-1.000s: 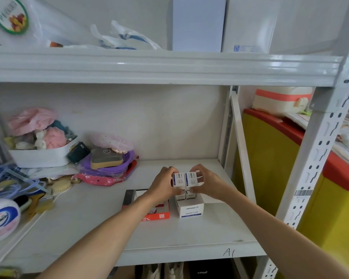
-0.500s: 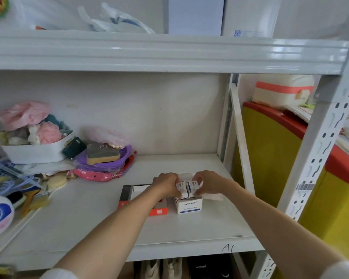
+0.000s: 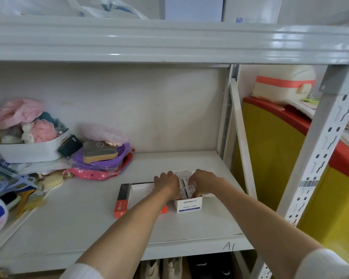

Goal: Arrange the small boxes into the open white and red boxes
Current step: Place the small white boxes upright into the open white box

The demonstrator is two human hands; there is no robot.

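white card makes up the open box point(image 3: 187, 205) near the front of the shelf point(image 3: 89, 224), its flap folded back so the top is clear for loading. both hands are down in its mouth: the left hand point(image 3: 166, 183) and the right hand point(image 3: 203, 181) each pinch one side of a pair of small boxes point(image 3: 186, 187), fingers curled close around them, apparently to keep the two squared together as they go in side by side. the small boxes sit partly below the rim, their blue-and-white labelled faces showing between the hands; that print is too small to read. just beside it on the left, touching or nearly so, lies the red box point(image 3: 122, 204), open and flat, mostly hidden by the left forearm, so i cannot tell what is inside.

the white box front reads "shanghui" above "paper clips" with a blue band beneath. the shelf's front edge has "a1" handwritten on it point(image 3: 229, 246), and a barcode sticker point(image 3: 308, 183) is stuck to the upright post on the right.
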